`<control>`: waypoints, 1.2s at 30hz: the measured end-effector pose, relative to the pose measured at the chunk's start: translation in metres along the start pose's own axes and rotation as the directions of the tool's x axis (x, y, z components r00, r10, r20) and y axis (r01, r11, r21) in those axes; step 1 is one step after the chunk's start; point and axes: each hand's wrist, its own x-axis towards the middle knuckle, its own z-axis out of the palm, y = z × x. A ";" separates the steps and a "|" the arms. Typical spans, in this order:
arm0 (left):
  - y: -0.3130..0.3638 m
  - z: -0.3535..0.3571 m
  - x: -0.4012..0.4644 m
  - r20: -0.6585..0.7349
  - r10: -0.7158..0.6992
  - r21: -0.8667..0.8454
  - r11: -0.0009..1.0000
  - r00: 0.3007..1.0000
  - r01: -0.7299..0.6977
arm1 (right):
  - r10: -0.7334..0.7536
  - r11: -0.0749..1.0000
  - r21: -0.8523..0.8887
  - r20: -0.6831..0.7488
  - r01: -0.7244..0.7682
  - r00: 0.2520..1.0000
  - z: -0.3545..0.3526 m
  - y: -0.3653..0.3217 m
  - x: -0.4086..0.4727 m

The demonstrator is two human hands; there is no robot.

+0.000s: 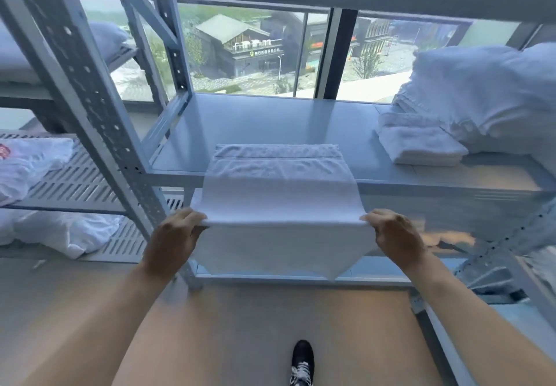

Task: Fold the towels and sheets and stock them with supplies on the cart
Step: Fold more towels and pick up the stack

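White terry towel (281,193) half folded, far end lying on grey metal shelf (270,121), near fold hanging off its front edge. Pinched at near corners by left hand (173,235) and right hand (397,235), fingers (371,218) curled over fold. Folded white towel stack (421,142) already shelved at right; crumpled white linen (60,232) at left unfolded.

White towel (279,193), far end flat on shelf (270,121), near fold overhanging (seemingly doubled).

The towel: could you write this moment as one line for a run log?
step: folding | towel: far end on shelf, near fold lifted | left hand: pinches left corner | right hand: pinches right corner
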 end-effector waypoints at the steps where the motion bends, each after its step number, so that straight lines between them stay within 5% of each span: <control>1: 0.004 -0.006 -0.008 -0.002 -0.016 0.000 1.000 1.000 0.016 | 0.021 1.000 0.002 0.009 -0.021 1.000 -0.006 -0.002 -0.010; 10: 0.055 -0.006 -0.023 -0.028 -0.044 -0.076 0.996 0.999 0.042 | 0.122 0.991 -0.049 0.006 -0.121 0.993 -0.057 0.008 -0.072; 20: 0.111 0.061 0.029 0.000 0.041 -0.127 0.991 0.999 -0.041 | 0.226 0.966 -0.128 -0.019 -0.226 0.974 -0.074 0.094 -0.110; 36: 0.156 0.119 0.125 0.038 -0.033 0.032 0.999 0.999 0.031 | 0.187 0.981 0.051 0.041 -0.189 0.981 -0.034 0.223 0.002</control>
